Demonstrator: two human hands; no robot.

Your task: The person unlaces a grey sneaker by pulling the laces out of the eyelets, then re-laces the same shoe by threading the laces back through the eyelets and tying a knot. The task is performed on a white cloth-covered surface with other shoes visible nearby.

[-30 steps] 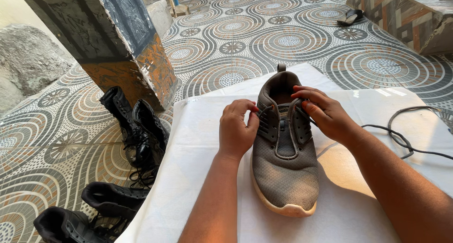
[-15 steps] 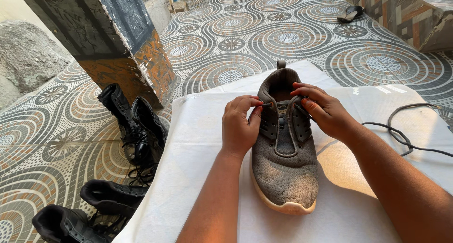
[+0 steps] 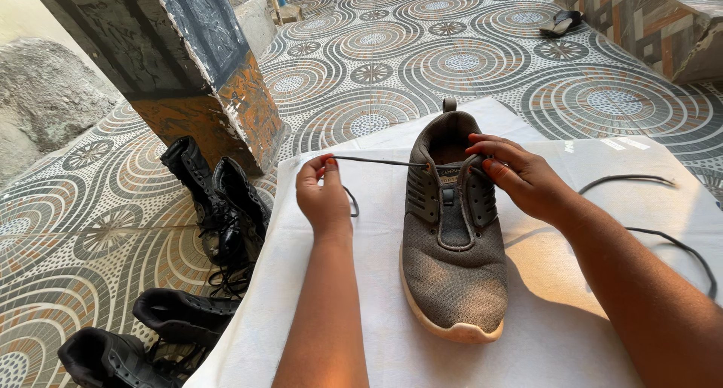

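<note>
Head view: a grey mesh shoe point(image 3: 454, 237) is seen lying on a white cloth point(image 3: 339, 320) spread over the bench, toe near and heel far. The left hand point(image 3: 322, 194) is held to the left of the shoe, its thumb and fingers pressed together on a dark shoelace point(image 3: 376, 161), which is stretched taut from that pinch to the upper left eyelets. A short loose end is seen hanging just right of the left hand. The right hand point(image 3: 520, 179) is laid on the far right side of the shoe, fingers curled and closed on the collar edge by the top eyelets. The rest of the shoelace is trailed loosely over the cloth to the right. Black boots point(image 3: 218, 207) are seen on the patterned tile floor point(image 3: 422, 57) at the left, near a painted pillar point(image 3: 188, 64).
</note>
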